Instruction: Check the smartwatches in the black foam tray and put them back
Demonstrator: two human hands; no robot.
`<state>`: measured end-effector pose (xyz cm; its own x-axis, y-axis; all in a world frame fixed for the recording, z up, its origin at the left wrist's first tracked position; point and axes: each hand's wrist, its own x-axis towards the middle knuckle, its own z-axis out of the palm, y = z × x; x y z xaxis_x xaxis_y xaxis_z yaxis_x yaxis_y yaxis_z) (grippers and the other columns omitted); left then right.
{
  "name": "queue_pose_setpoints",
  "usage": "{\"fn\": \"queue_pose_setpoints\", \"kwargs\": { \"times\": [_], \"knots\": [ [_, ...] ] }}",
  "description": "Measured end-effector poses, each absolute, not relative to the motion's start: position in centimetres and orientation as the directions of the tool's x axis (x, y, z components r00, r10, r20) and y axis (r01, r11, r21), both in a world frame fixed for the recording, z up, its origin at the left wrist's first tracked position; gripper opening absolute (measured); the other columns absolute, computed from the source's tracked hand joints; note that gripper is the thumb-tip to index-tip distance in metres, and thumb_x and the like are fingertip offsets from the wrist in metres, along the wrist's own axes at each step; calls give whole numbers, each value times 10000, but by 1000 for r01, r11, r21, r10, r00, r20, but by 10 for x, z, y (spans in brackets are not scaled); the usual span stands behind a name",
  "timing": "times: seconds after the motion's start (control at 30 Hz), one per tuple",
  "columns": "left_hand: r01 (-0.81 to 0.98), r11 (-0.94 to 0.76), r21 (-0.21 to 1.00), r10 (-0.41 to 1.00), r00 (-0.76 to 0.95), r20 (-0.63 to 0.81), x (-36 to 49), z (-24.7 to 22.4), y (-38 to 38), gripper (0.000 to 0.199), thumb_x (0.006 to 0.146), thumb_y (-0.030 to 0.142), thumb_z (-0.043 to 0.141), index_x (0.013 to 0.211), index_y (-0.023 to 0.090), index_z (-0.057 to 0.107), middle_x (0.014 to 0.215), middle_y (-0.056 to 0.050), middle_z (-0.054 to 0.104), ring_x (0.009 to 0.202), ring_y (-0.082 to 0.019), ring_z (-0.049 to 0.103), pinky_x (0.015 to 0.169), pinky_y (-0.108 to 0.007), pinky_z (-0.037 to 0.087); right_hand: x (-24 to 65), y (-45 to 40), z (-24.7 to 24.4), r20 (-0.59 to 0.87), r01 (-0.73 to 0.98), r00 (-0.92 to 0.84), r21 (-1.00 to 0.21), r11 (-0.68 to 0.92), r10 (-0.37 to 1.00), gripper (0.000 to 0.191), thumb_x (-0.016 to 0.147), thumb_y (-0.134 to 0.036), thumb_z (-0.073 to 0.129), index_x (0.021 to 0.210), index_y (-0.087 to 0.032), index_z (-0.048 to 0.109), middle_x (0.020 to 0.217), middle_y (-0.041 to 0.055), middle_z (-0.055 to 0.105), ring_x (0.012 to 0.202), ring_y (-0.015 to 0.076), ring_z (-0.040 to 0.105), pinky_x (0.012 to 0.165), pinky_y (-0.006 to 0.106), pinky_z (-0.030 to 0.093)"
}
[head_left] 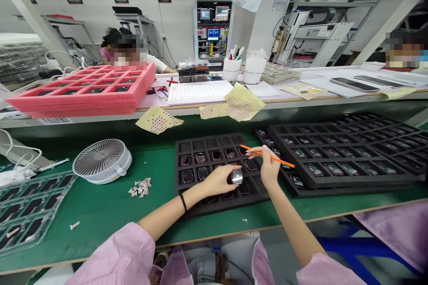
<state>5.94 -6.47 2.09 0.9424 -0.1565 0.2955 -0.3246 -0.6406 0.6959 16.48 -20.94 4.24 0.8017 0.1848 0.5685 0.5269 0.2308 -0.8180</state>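
My left hand [219, 181] is shut on a small silver metal cylinder [237, 177], pressing it down over a black foam tray [197, 144]. The tray has rows of square pockets, and many hold dark, rounded-rectangle parts that look like watch bodies. My right hand [269, 167] pinches a thin orange stick [272, 156] between its fingers, just above the tray's right side. The hands are close together, and they hide the middle pockets. A black band circles my left wrist.
A larger black tray [344, 153] of small devices lies to the right. To the left are a white fan [102, 160], loose scraps [140, 187] and a transparent tray [30, 209]. Beyond the shelf are a pink foam tray [82, 91] and a co-worker [130, 53].
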Motion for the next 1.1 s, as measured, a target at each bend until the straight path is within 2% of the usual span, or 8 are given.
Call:
{"fn": "queue_pose_setpoints", "kwargs": {
  "times": [0.17,0.3,0.4,0.5,0.6,0.8,0.93,1.1],
  "knots": [
    [-324,-715,620,-205,945,256,94,7,-118,588,750,320,679,1287,152,507,1223,-135,626,1132,-276,582,986,-426,424,146,-244,51,577,564,816,-774,288,-46,392,915,-405,431,717,-157,662,662,57,683,543,174,623,511,313,486],
    [-358,-810,464,-286,933,219,103,-11,-141,572,900,440,466,1372,125,398,1441,-191,396,1377,-297,308,1115,-560,192,139,-255,50,536,519,844,-800,301,-33,376,914,-398,433,759,-155,674,684,62,690,537,173,626,512,315,489],
    [-377,-837,396,-326,925,193,97,-16,-145,583,926,467,383,1388,111,371,1476,-199,327,1405,-309,236,1110,-623,83,140,-257,45,500,475,866,-825,305,2,377,921,-395,430,760,-160,676,688,60,694,544,168,626,516,304,489],
    [-438,-803,404,-378,899,222,83,-9,-140,506,928,453,383,1327,151,461,1417,-162,444,1364,-285,338,1118,-582,159,142,-255,41,429,390,896,-884,257,117,374,923,-410,431,767,-165,667,696,57,692,545,159,621,528,296,496],
    [-504,-754,420,-376,857,353,62,9,-129,344,949,290,337,1138,183,604,1176,-101,651,1158,-207,559,1075,-424,334,140,-245,39,348,303,881,-935,183,320,341,913,-439,449,837,-181,659,644,28,661,518,150,597,526,288,498],
    [-417,-805,422,-3,714,701,23,39,-89,473,905,187,407,1373,190,337,1351,-158,463,1291,-251,405,1064,-471,349,120,-194,45,363,313,753,-931,186,550,296,881,-463,503,893,-214,663,762,36,658,648,178,608,589,293,511],
    [-283,-816,504,180,704,687,10,42,-56,533,924,187,384,1423,188,196,1372,-182,385,1308,-262,363,1056,-477,371,106,-144,49,303,229,613,-952,204,729,325,891,-466,480,1091,-250,618,837,38,671,689,188,621,596,292,513],
    [13,-833,554,385,732,562,-9,37,-13,410,943,220,329,1352,200,345,1301,-145,405,1147,-231,504,942,-390,474,91,-82,31,184,59,474,-982,177,861,370,869,-508,490,1093,-242,617,718,8,625,514,141,556,463,260,491]
  ]
}}
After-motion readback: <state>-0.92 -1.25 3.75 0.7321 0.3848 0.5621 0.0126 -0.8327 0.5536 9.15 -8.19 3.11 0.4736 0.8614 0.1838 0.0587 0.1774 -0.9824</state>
